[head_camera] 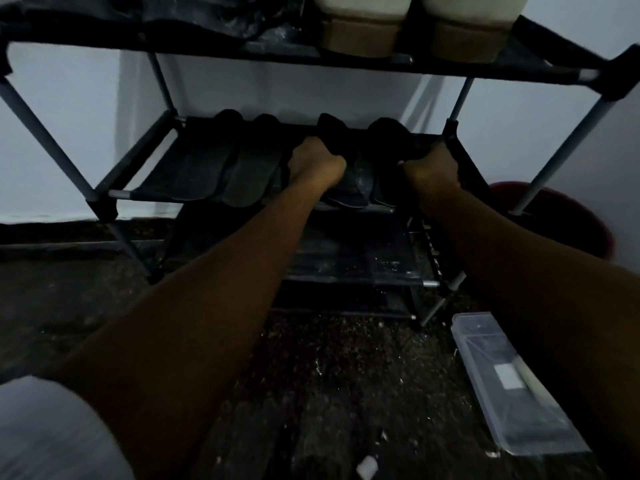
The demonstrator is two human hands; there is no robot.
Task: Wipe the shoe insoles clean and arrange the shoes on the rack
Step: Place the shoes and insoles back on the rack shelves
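Head view: you face a dark shoe rack (pixel 104 195) at 12 o'clock.
Left hand: your left hand (pixel 317 164) curls round a black shoe (pixel 332 133) on the rack's middle shelf.
Right hand: your right hand (pixel 431 168) grips the second black shoe (pixel 388 136), just beside the first, at its 3 o'clock.
Same shelf: two flat dark shoes (pixel 204 168) lie at 9 o'clock of your hands.
Top shelf: tan-soled shoes (pixel 360 36).
Floor: a clear plastic box (pixel 512 386) at 4 o'clock; a red bucket (pixel 571 223) at 3 o'clock.
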